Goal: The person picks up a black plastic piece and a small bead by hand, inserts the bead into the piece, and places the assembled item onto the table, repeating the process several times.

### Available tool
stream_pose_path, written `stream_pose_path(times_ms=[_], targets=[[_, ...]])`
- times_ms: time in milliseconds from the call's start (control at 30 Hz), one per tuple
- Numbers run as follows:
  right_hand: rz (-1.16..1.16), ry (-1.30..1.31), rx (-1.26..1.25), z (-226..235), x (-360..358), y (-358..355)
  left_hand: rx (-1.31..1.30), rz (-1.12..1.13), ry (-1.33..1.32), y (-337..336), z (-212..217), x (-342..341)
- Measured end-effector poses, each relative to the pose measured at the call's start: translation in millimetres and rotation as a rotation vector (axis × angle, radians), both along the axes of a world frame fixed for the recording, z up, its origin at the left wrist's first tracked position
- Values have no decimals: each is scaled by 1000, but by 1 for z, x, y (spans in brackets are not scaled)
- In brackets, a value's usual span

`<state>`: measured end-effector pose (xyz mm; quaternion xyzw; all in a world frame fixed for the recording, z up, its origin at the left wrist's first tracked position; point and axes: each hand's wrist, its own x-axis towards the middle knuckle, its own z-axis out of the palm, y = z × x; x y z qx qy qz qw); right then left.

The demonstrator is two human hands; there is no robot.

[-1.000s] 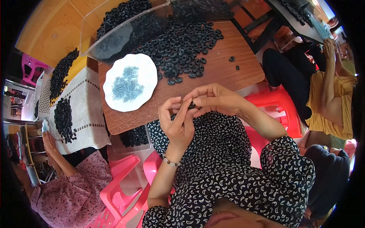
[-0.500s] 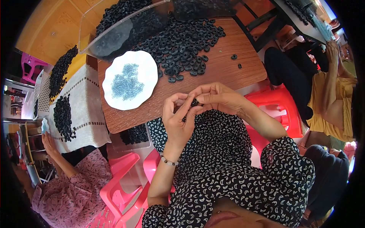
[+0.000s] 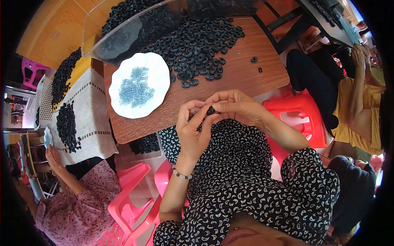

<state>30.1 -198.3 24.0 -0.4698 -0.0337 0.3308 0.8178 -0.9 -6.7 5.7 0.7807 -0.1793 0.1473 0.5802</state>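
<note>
Above my lap, close to the table's near edge, both my hands meet around one small black plastic piece [image 3: 210, 110]. My left hand [image 3: 192, 123] pinches it with thumb and forefinger, its other fingers curled. From the other side my right hand [image 3: 236, 107] grips the same piece between thumb and fingers; most of it is hidden by fingertips. Beyond the hands a pile of black oval plastic pieces [image 3: 201, 49] is spread on the brown table [image 3: 258, 37]. Left of it lies a white scalloped plate [image 3: 162, 92] with a heap of tiny clear, bluish-grey bits [image 3: 137, 88].
A clear plastic bin [image 3: 92, 51] full of black pieces stands at the far left of the table. Two loose pieces [image 3: 254, 60] lie at right. A red stool [image 3: 303, 110] is to the right, pink chairs [image 3: 131, 180] to the left. Co-workers sit on both sides.
My hands stay nearly in place, with the black piece turned slightly and a bit more visible. The view has shifted a little.
</note>
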Motion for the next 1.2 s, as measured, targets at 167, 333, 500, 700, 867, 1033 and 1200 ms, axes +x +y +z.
stream_pose_path(times_ms=[167, 333, 500, 700, 867, 1033, 1200], targets=[[31, 52, 42, 0, 3, -1, -16, 14, -1, 2, 0, -1], [29, 37, 48, -4, 3, -2, 0, 33, -41, 1, 0, 0], [14, 16, -17, -3, 2, 0, 25, 53, -49, 2, -2, -2], [11, 16, -29, -2, 1, -1, 45, 60, -51, 0, 1, -3], [16, -21, -151, 11, 0, -4, -70, 50, 9, -1, 1, -2], [-3, -233, -405, 18, 9, -10, -125, 63, 120, 0, 1, -2], [-203, -755, -843, 21, 33, -11, -52, 61, 60, 1, 2, -1]])
